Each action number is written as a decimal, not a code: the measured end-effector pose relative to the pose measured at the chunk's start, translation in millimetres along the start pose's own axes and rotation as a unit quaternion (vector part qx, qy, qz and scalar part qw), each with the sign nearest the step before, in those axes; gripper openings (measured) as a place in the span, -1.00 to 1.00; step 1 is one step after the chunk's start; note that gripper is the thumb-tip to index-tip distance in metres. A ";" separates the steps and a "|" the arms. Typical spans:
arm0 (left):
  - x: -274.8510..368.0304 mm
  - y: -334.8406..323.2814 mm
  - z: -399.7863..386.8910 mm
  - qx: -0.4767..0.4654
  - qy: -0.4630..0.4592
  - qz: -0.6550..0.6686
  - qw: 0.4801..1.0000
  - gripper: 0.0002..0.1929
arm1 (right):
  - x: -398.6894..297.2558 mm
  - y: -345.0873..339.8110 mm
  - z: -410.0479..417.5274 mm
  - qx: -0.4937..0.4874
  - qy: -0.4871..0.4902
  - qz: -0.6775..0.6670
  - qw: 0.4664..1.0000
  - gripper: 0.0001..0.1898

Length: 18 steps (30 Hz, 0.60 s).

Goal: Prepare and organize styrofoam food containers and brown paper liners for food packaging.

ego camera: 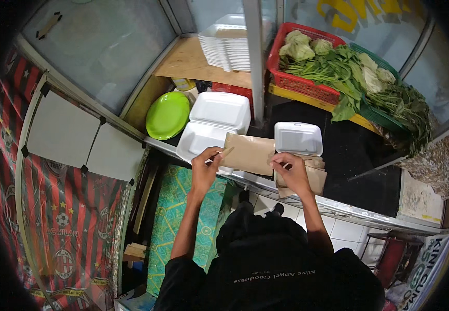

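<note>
A sheet of brown paper [249,154] is stretched between my two hands above the counter's front edge. My left hand [206,169] pinches its left end, where a corner folds over, and my right hand [291,171] pinches its right end. Behind the sheet, to the left, an open white foam food box [220,107] lies with its lid part laid back. Another white foam box [298,138] sits just beyond my right hand. More brown paper sheets [315,179] lie in a pile beside and partly under my right hand.
A green plate [168,116] stands at the left. Stacked foam boxes [224,46] rest on a wooden shelf [185,58]. A metal post [254,62] rises behind the counter. At the back right, a red basket [306,83] and a green basket [383,118] hold cabbages and leafy greens.
</note>
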State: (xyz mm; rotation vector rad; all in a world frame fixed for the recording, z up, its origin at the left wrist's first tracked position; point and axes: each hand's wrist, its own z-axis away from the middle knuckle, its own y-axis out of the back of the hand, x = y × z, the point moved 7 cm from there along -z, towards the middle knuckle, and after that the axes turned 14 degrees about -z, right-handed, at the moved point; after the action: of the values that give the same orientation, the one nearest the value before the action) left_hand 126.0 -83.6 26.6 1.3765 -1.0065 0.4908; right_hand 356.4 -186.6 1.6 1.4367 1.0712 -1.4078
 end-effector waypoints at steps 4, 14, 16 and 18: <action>-22.0 42.2 -22.8 -0.002 -0.023 -0.050 0.998 -0.86 | -21.0 -48.9 -14.4 -0.010 -0.001 0.019 1.000 -0.82; -78.9 81.0 -69.2 -0.028 -0.104 -0.177 0.978 -0.84 | -5.4 -124.2 -56.6 -0.026 0.066 0.143 0.987 -0.82; -82.3 78.2 -75.2 -0.041 -0.120 -0.179 0.976 -0.84 | -0.4 -128.0 -58.5 -0.013 0.068 0.174 0.982 -0.86; -85.4 74.0 -78.0 -0.071 -0.113 -0.181 0.974 -0.82 | -0.1 -131.6 -60.3 -0.010 0.069 0.196 0.978 -0.86</action>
State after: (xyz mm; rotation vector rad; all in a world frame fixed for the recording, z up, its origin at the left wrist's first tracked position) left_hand 45.4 26.1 8.0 1.4669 -0.9239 -0.0121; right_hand 247.4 -91.2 3.0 1.6445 0.8227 -1.0255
